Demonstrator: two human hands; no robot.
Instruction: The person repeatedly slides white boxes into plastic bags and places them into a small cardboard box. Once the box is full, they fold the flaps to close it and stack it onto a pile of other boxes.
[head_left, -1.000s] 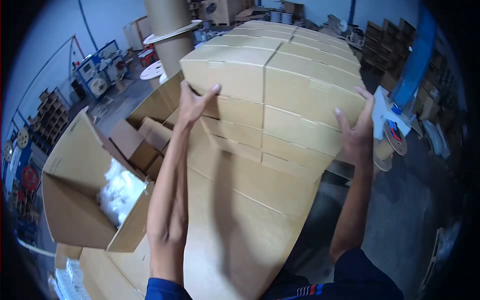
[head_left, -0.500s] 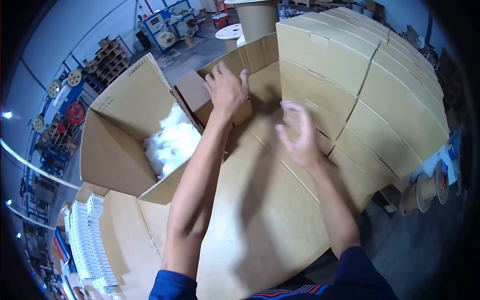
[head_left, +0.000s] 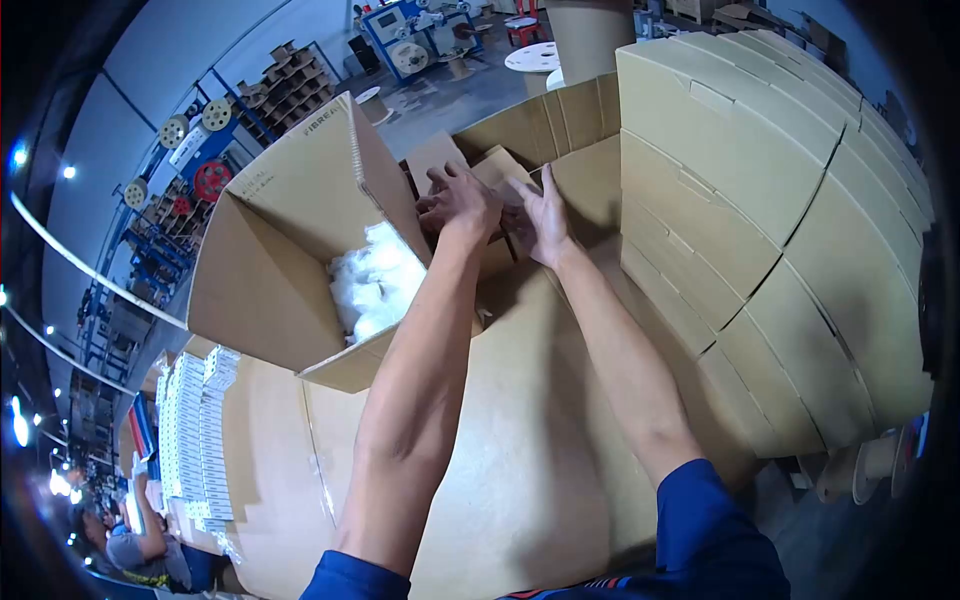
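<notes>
My left hand is at a small cardboard box behind the large open carton, its fingers bent over the box's opening. What the fingertips touch is hidden. On the box's right side is my right hand, thumb up and fingers apart, against a raised flap. The large open carton stands to the left of my left forearm and holds white crumpled wrapping.
Stacked flat-faced cartons rise on the right. Small white boxes stand in rows at the table's left side. A co-worker is at the lower left. Spools and machines are behind.
The view has shifted, and the scene sits further right. My right hand has moved left to the small box, near my left hand. A flap of the box now stands raised.
</notes>
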